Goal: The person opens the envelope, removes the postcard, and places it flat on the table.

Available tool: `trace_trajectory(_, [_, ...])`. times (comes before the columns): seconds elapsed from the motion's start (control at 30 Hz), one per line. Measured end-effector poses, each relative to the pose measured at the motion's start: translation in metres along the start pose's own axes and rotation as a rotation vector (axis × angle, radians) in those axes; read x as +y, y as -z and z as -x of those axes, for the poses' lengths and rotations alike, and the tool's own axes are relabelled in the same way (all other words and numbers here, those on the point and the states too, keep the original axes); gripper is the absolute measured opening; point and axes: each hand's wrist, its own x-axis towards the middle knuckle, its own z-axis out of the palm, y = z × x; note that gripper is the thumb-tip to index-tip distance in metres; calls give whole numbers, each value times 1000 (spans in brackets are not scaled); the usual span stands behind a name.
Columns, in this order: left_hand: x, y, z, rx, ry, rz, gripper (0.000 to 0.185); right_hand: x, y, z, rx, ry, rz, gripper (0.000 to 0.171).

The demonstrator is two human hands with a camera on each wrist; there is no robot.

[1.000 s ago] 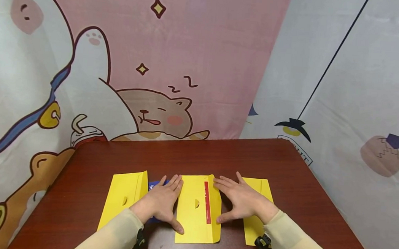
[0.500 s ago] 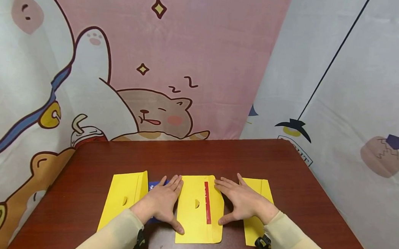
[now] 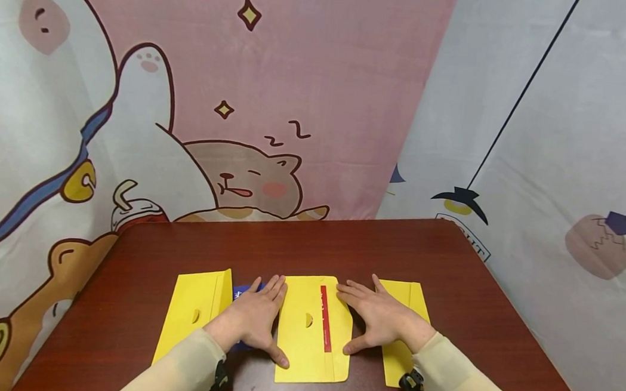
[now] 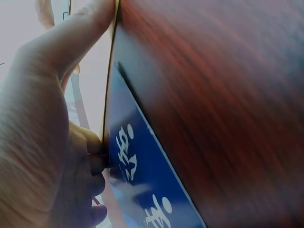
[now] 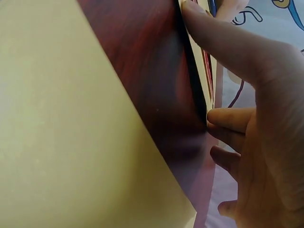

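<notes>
A yellow envelope (image 3: 303, 362) lies between my hands in the head view, its flap (image 3: 341, 329) spread to the right. A narrow red strip (image 3: 326, 328) with white marks shows along the flap's fold. My left hand (image 3: 254, 317), fingers extended, rests at the envelope's left edge, thumb on its near left part. Beneath that hand, partly hidden, is a blue card (image 4: 137, 166) with white writing. With fingers spread, my right hand (image 3: 381, 316) touches the flap's outer edge at fingertips and thumb. In the right wrist view, the thumb (image 5: 209, 23) meets that edge.
To the left lies another yellow envelope (image 3: 190, 307) with its flap edge raised. A third yellow envelope (image 3: 396, 362) is partly under my right hand and forearm. All rest on a reddish-brown table (image 3: 299, 242), with a cartoon-printed cloth (image 3: 319, 88) behind it.
The middle envelope's flap has flattened outward to the right, its raised far corner now down. My right hand has shifted slightly right with it; my left hand has stayed in place.
</notes>
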Motion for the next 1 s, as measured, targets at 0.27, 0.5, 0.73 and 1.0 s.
trace_trajectory(0.27, [1,1,-2,-12,16,6,157,1,1,-1,-22,-13,-15,118])
trace_trajectory(0.5, [17,7,-11,71,86,68,142,2,2,-1,-40,-36,-30,118])
trace_trajectory(0.73, [42,8,-30,182,236,107,128,1,2,-3,-37,-38,-31,118])
trace_trajectory(1.0, [66,9,-46,249,369,198,112,1,-1,-3,-36,-40,-35,118])
